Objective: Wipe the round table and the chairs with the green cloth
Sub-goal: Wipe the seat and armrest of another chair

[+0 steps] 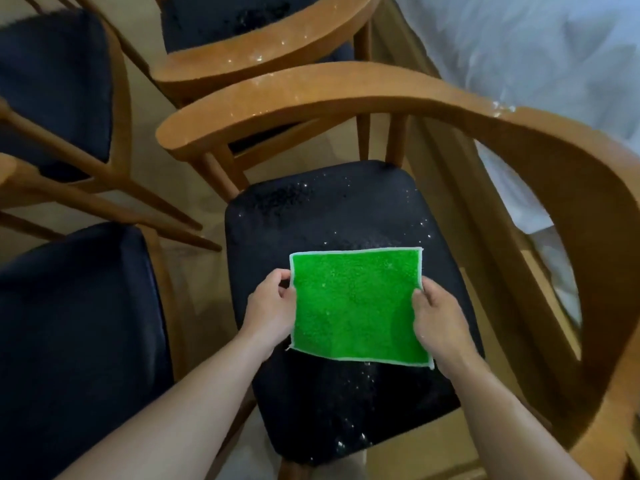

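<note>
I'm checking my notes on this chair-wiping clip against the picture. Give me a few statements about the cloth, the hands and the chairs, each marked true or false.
1. Both hands hold the green cloth. True: the left hand grips its left edge, the right hand its right edge.
2. The cloth is bunched into a ball. False: it is spread flat.
3. The cloth is held over a dark chair seat. True.
4. The seat is spotless. False: pale specks dot it.
5. Only one chair is in view. False: further chairs stand to the left and behind, among them one with a wooden backrest.
</note>
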### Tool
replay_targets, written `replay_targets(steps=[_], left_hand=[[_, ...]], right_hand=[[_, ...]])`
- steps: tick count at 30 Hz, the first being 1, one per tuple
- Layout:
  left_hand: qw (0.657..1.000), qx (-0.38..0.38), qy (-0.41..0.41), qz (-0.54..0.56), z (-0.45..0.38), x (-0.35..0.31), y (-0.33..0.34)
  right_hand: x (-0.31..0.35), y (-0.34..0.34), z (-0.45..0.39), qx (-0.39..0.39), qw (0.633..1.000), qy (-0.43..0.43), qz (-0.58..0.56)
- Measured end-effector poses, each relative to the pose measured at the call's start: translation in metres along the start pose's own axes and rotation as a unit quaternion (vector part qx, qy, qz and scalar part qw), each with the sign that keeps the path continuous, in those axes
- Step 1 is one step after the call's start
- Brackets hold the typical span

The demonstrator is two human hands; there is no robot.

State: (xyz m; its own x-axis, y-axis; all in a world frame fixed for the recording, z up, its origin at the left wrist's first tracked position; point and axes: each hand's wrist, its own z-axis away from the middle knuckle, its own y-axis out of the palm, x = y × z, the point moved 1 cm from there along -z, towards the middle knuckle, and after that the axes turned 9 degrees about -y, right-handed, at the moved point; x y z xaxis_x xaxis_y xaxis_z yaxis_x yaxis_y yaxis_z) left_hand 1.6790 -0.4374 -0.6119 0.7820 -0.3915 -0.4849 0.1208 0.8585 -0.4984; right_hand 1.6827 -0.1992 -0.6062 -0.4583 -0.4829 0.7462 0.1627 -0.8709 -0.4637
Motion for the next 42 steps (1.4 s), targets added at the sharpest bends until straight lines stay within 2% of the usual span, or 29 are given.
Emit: replay_targets(steps=[2,3,5,7,9,10,12,14,16,18,22,25,27,30,32,33,34,35,37,39,42], left_hand=[[0.998,0.007,-0.017,-0.054,-0.027,0.010,0.007],[0.996,0.002,-0.012,-0.086,-0.039,0.015,0.008],[0.992,-0.025,0.019,-0.124,-0.056,0.021,0.004],[0.982,-0.084,0.054,-0.158,-0.071,0.030,-0.003],[0.975,-0.134,0.057,-0.170,-0.089,0.036,-0.012],[0.976,-0.131,0.041,-0.166,-0.098,0.039,-0.016],[0.987,-0.079,-0.012,-0.141,-0.116,0.042,-0.016],[0.988,-0.031,-0.062,-0.140,-0.131,0.043,-0.007],[0.980,-0.013,-0.082,-0.179,-0.137,0.046,0.003],[0.979,0.006,-0.080,-0.186,-0.139,0.049,0.005],[0.976,0.041,-0.097,-0.192,-0.140,0.045,-0.001],[0.975,0.051,-0.108,-0.187,-0.137,0.040,-0.001],[0.975,0.057,-0.111,-0.183,-0.134,0.036,-0.003],[0.973,0.066,-0.121,-0.185,-0.129,0.031,-0.005],[0.972,0.067,-0.129,-0.187,-0.128,0.028,-0.005],[0.971,0.066,-0.133,-0.188,-0.128,0.028,-0.005],[0.971,0.065,-0.134,-0.188,-0.128,0.028,-0.004],[0.971,0.066,-0.134,-0.188,-0.129,0.028,-0.004],[0.971,0.073,-0.134,-0.184,-0.129,0.029,-0.004],[0.972,0.078,-0.129,-0.180,-0.129,0.031,-0.004],[0.973,0.077,-0.125,-0.180,-0.131,0.033,-0.004]], right_hand=[[-0.016,0.020,-0.015,-0.038,0.980,-0.001,0.196],[-0.021,0.034,-0.016,-0.048,0.968,-0.026,0.246],[-0.024,0.072,-0.014,-0.016,0.949,-0.097,0.300],[-0.030,0.113,-0.016,0.034,0.930,-0.117,0.346],[-0.036,0.147,-0.024,0.050,0.923,-0.084,0.371],[-0.035,0.158,-0.029,0.041,0.923,-0.065,0.376],[-0.035,0.168,-0.038,0.009,0.918,-0.059,0.392],[-0.041,0.160,-0.053,-0.011,0.904,-0.107,0.413],[-0.044,0.137,-0.078,-0.002,0.885,-0.147,0.442],[-0.035,0.113,-0.110,-0.002,0.879,-0.140,0.455],[-0.010,0.110,-0.151,-0.040,0.910,-0.079,0.404],[-0.014,0.129,-0.132,-0.064,0.905,-0.110,0.405],[-0.034,0.144,-0.083,-0.023,0.881,-0.170,0.440],[-0.076,0.156,0.005,0.103,0.826,-0.302,0.465],[-0.090,0.143,0.014,0.152,0.781,-0.368,0.481],[-0.091,0.133,0.001,0.147,0.773,-0.381,0.486],[-0.089,0.122,-0.017,0.118,0.780,-0.371,0.491],[-0.084,0.109,-0.039,0.069,0.802,-0.334,0.491],[-0.074,0.085,-0.086,-0.032,0.858,-0.207,0.468],[-0.067,0.066,-0.124,-0.104,0.900,-0.079,0.416],[-0.056,0.068,-0.141,-0.161,0.913,0.000,0.376]])
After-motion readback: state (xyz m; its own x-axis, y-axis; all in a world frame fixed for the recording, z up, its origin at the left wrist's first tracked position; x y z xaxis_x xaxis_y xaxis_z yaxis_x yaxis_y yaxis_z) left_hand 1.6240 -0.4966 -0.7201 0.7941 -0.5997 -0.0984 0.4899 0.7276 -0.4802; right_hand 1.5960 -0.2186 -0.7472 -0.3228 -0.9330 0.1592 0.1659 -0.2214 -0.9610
